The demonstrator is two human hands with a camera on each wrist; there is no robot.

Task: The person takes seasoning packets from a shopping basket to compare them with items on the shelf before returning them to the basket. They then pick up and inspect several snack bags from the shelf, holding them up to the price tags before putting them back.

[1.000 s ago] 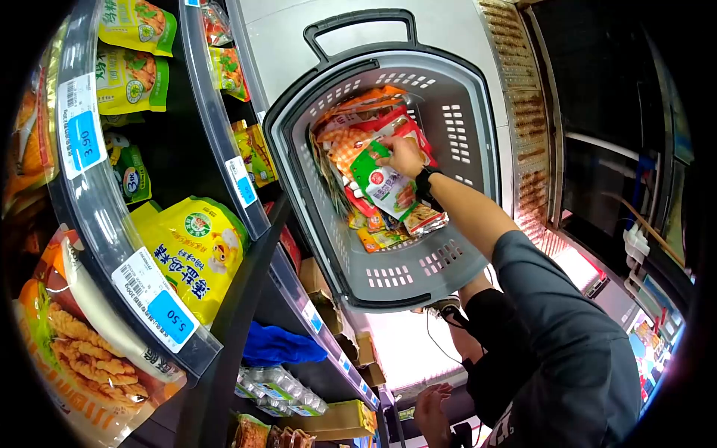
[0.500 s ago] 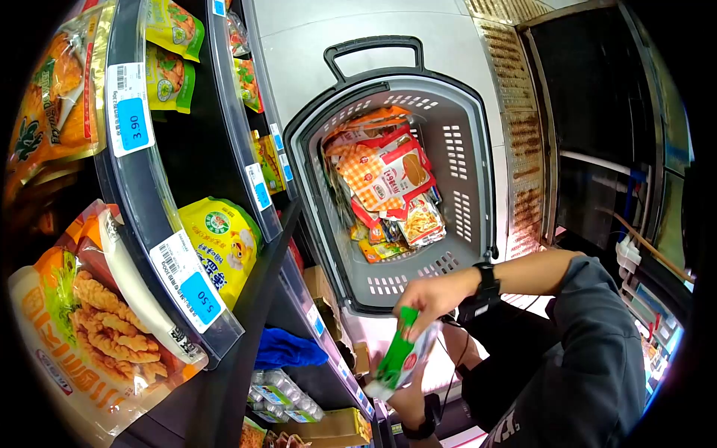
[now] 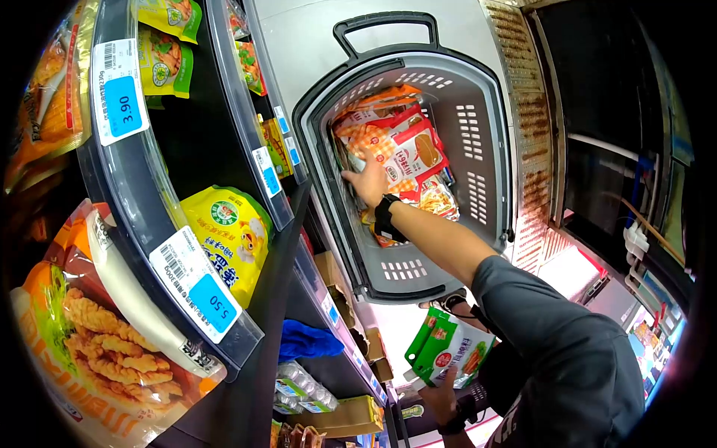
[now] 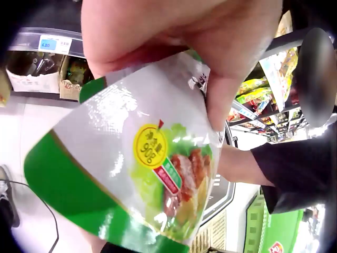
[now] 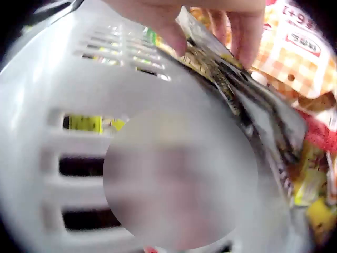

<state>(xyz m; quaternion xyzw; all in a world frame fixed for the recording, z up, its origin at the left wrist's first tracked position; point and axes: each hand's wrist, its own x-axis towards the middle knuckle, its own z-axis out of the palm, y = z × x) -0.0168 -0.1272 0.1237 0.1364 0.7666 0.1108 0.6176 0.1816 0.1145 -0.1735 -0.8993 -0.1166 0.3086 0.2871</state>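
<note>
A green-and-white food packet [image 3: 452, 351] is held low by my left hand [image 3: 442, 399], outside the basket. The left wrist view shows the packet's "90g" label and food picture, with thumb and fingers [image 4: 221, 89] gripping its edge. My right hand [image 3: 370, 185] is down inside the grey shopping basket [image 3: 403, 287], near its left wall. In the right wrist view, its thumb and fingers [image 5: 247, 39] pinch the top edge of a flat packet [image 5: 268, 108] standing along that wall. Red-and-white packets [image 3: 418, 149] with an orange check pattern lie beside the hand.
Shelves at the left carry a yellow bag [image 3: 228, 231], a large fried-chicken bag [image 3: 112, 328] and price tags [image 3: 196, 284]. Lower down are a blue cloth [image 3: 310, 340] and egg cartons [image 3: 305, 388]. A rusty metal strip [image 3: 532, 149] runs right of the basket.
The right hand lifted the green-and-white packet out of the basket and passed it to the left hand. The right hand has since returned into the basket, at its left side.
</note>
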